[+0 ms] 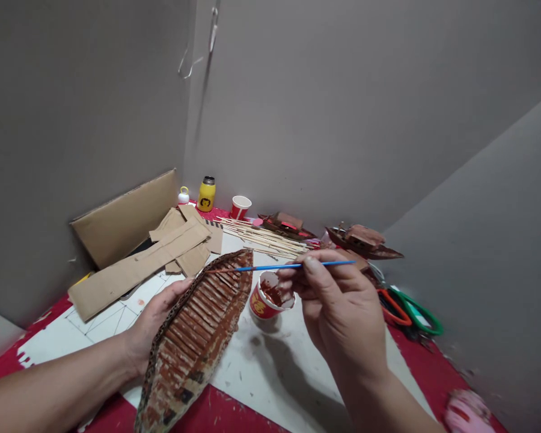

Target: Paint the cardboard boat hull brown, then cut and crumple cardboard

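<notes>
My left hand point(151, 328) grips a model boat hull point(198, 331) by its left edge and holds it tilted above the table. The hull is made of corrugated cardboard, with brown paint over its ribbed face and paler patches toward the lower end. Between the fingertips of my right hand point(338, 300) is a thin blue paintbrush point(293, 265). Its brown-stained tip reaches the upper left edge of the hull. Just left of my right hand stands a red paper cup point(262, 305) with brown paint inside, its rim partly hidden by my fingers.
Cardboard pieces point(139, 267) lie at the left. Thin wooden sticks point(265, 237), a yellow bottle point(206, 195) and another paper cup point(240, 206) are at the back. Two brown model boats point(365, 239) sit back right, near scissors with green handles point(421, 316). Grey walls enclose the table.
</notes>
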{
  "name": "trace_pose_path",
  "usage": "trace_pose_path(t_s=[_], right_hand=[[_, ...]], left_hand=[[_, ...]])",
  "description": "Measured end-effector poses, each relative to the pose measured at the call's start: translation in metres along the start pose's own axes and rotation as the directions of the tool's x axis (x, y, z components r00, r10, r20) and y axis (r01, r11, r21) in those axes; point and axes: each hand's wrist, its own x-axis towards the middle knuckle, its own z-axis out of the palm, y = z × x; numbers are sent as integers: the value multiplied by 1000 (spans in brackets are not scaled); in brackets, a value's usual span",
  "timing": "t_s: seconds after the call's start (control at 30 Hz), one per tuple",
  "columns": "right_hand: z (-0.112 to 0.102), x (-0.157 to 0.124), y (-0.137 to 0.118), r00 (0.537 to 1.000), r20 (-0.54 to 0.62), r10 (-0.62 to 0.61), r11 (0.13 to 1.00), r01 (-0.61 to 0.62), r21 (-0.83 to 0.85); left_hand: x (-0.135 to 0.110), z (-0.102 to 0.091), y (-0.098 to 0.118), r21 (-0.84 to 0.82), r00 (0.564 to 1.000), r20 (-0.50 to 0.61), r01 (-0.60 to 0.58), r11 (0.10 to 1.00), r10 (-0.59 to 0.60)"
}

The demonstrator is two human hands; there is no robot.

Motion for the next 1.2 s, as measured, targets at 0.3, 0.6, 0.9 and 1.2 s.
trace_pose_path(t_s=[0.3,0.6,0.9,1.2], right_hand=[[1,-1,6,999,20,-28,999,29,-33],[-4,6,2,990,-95,-107,988,95,-119],[-6,6,-8,973,-140,-185,976,165,-139],[6,-12,3,992,13,-127,976,127,-176]], left_hand=[[0,6,1,2,999,7,44,999,-44],[-1,3,0,89,1000,11,-16,996,15],[-1,6,1,66,994,66,78,995,-83],[-2,1,-2,43,998,53,14,999,-16]])
